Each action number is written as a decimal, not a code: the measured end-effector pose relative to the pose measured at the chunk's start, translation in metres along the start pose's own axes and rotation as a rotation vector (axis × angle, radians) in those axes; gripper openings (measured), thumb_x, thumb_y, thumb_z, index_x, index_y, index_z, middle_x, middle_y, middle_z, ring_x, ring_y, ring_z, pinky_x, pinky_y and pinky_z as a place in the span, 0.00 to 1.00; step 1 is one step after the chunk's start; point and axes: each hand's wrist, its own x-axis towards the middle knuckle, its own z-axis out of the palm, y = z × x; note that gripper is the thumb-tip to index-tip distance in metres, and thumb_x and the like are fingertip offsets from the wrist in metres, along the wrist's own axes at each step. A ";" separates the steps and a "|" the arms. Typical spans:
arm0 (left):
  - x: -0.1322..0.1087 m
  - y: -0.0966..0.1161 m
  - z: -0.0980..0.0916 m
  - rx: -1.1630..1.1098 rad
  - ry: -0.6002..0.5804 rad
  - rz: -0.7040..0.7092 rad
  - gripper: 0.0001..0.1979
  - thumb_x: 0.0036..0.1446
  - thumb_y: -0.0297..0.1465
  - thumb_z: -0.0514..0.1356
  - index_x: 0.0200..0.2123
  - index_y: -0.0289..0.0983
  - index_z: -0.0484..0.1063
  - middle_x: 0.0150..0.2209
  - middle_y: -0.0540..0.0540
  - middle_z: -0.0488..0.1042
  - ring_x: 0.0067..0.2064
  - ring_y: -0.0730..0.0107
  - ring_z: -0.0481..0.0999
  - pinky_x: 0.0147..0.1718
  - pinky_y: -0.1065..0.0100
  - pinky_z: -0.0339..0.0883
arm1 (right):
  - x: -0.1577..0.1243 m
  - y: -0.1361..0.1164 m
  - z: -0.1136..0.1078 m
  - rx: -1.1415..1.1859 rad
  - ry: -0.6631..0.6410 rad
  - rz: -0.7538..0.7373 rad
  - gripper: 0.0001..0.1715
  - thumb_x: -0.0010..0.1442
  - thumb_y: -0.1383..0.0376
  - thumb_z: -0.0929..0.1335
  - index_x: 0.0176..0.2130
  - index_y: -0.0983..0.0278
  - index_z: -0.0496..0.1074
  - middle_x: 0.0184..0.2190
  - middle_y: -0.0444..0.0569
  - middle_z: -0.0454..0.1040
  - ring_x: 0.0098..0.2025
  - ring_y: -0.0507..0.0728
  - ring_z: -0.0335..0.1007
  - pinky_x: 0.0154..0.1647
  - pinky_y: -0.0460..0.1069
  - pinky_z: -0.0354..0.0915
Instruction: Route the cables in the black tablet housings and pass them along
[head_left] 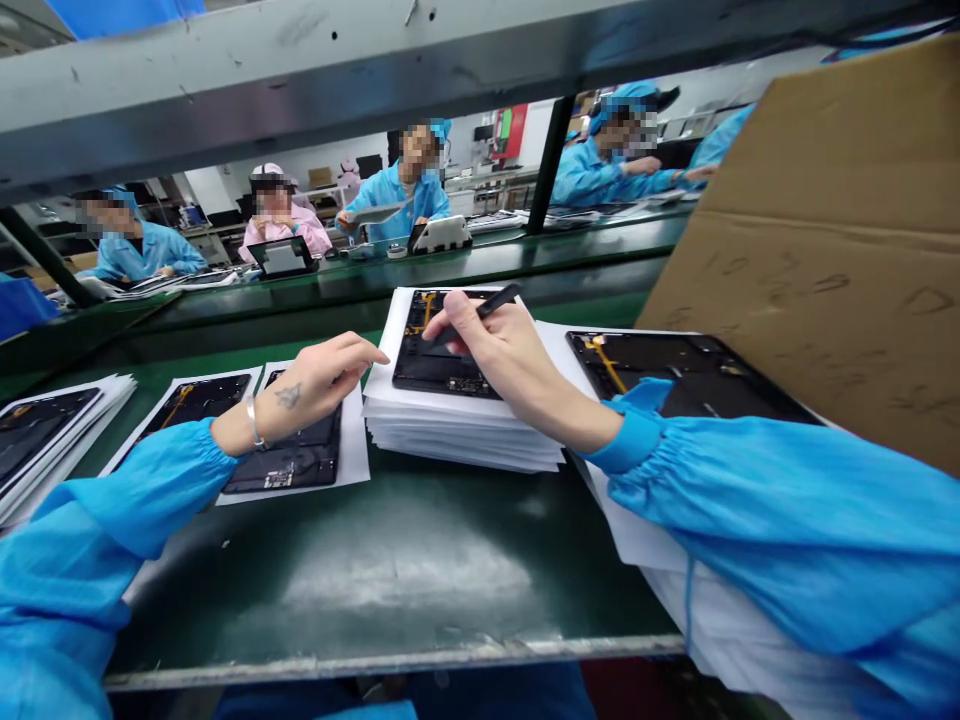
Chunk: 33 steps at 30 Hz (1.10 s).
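Note:
My right hand [499, 345] is closed round a dark pen-like tool [499, 299] over a black tablet housing [420, 362] with orange flex cables. That housing lies on white sheets atop a thick stack [465, 440] with dark layers hardly visible between. My left hand [322, 380], fingers loosely bent and pointing at the stack's left edge, holds nothing that I can see. Beneath my left wrist and hand another black housing [307, 460] rests on a white sheet. To the right of the stack, a larger-looking housing [690, 375] lies on white sheets, partly behind my right sleeve.
More housings on sheets [191, 400] and a layered pile [52, 430] are at the left of the green bench [375, 580]. A cardboard sheet [825, 240] stands at right. A metal beam [300, 85] crosses above. Several people in blue or pink work beyond.

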 end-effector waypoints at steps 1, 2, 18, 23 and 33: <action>-0.001 0.000 0.002 0.019 -0.011 0.020 0.15 0.67 0.21 0.51 0.51 0.36 0.72 0.46 0.43 0.76 0.45 0.71 0.77 0.44 0.72 0.70 | 0.000 0.001 0.000 -0.007 0.000 0.010 0.38 0.64 0.37 0.61 0.29 0.65 0.77 0.27 0.47 0.75 0.30 0.52 0.68 0.34 0.47 0.63; -0.001 0.001 0.004 0.040 -0.019 0.040 0.15 0.67 0.21 0.50 0.52 0.36 0.72 0.47 0.42 0.76 0.46 0.70 0.77 0.45 0.72 0.70 | 0.000 0.002 0.000 -0.013 -0.001 0.015 0.38 0.65 0.37 0.61 0.29 0.65 0.78 0.28 0.48 0.76 0.31 0.53 0.69 0.35 0.47 0.63; -0.016 -0.003 0.011 0.216 0.088 0.223 0.08 0.69 0.30 0.56 0.49 0.34 0.69 0.44 0.40 0.78 0.44 0.64 0.78 0.44 0.66 0.74 | -0.006 -0.008 -0.003 -0.273 -0.195 -0.267 0.21 0.73 0.56 0.60 0.42 0.65 0.75 0.31 0.47 0.75 0.35 0.54 0.70 0.40 0.47 0.63; -0.013 0.001 0.010 0.299 0.076 0.292 0.07 0.69 0.32 0.56 0.44 0.36 0.72 0.41 0.42 0.78 0.37 0.67 0.75 0.37 0.67 0.71 | -0.003 -0.007 -0.004 -0.547 -0.480 -0.413 0.10 0.66 0.66 0.65 0.34 0.65 0.74 0.35 0.51 0.73 0.37 0.55 0.68 0.37 0.48 0.59; 0.021 0.014 -0.006 -0.153 -0.014 -0.043 0.05 0.58 0.25 0.61 0.29 0.35 0.74 0.34 0.49 0.72 0.34 0.74 0.72 0.34 0.71 0.64 | 0.005 -0.008 -0.010 -0.494 -0.614 -0.226 0.05 0.61 0.68 0.67 0.33 0.64 0.73 0.30 0.45 0.74 0.31 0.53 0.65 0.34 0.47 0.55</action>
